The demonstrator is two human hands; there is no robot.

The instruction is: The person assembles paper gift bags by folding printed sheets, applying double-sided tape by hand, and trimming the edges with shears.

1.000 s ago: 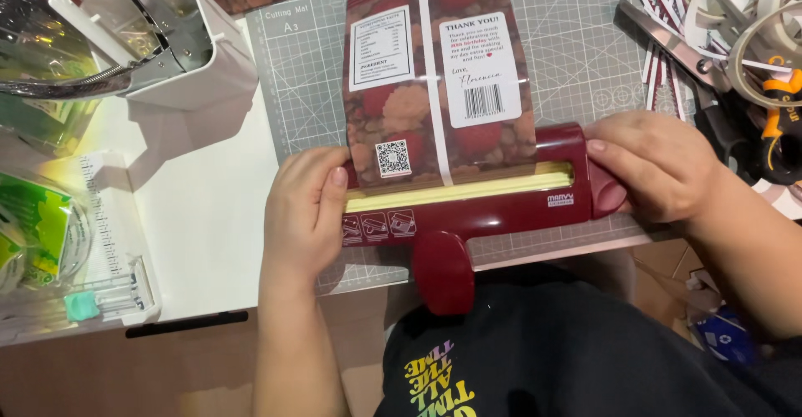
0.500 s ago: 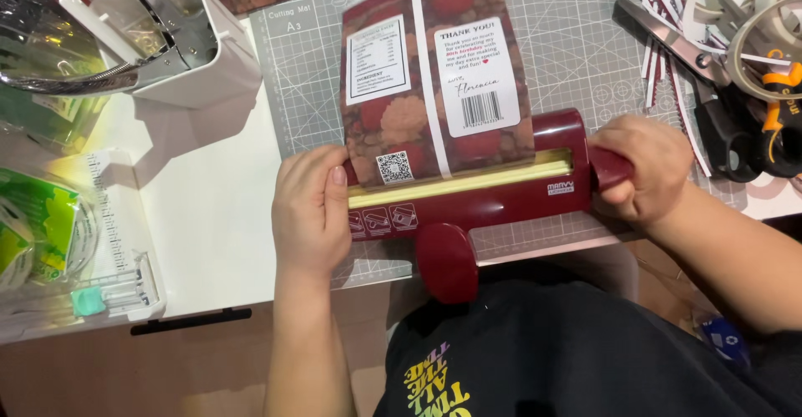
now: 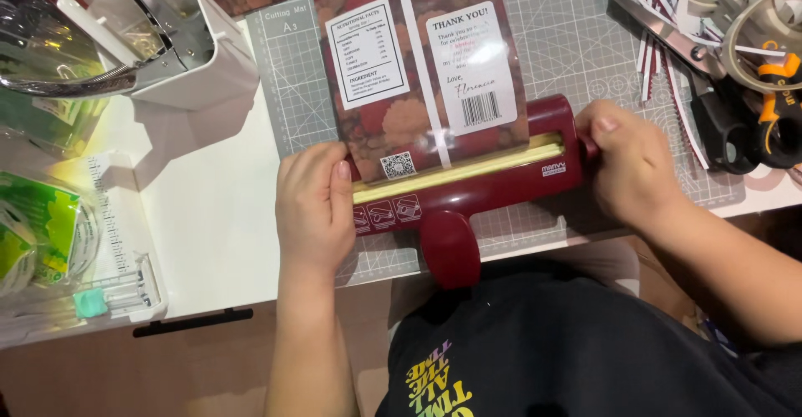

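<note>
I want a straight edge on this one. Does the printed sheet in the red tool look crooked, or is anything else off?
The printed sheet sits slightly tilted against the cutting mat grid, following the equally angled dark red tool. Left hand and right hand steady the tool's ends. Paper strips lie scattered by the scissors.

You're at a home craft corner, a small papercraft workspace. Under your fingers a grey gridded cutting mat point(image 3: 585, 41) covers the white bench point(image 3: 209, 225), and a dark red border punch point(image 3: 468, 191) sits between your hands. Beyond your right fingers lie black-handled scissors point(image 3: 702, 83), paper offcuts point(image 3: 660, 58) and a tape roll point(image 3: 764, 24). Off past your left fingers stands a white storage bin point(image 3: 192, 49) of supplies
</note>
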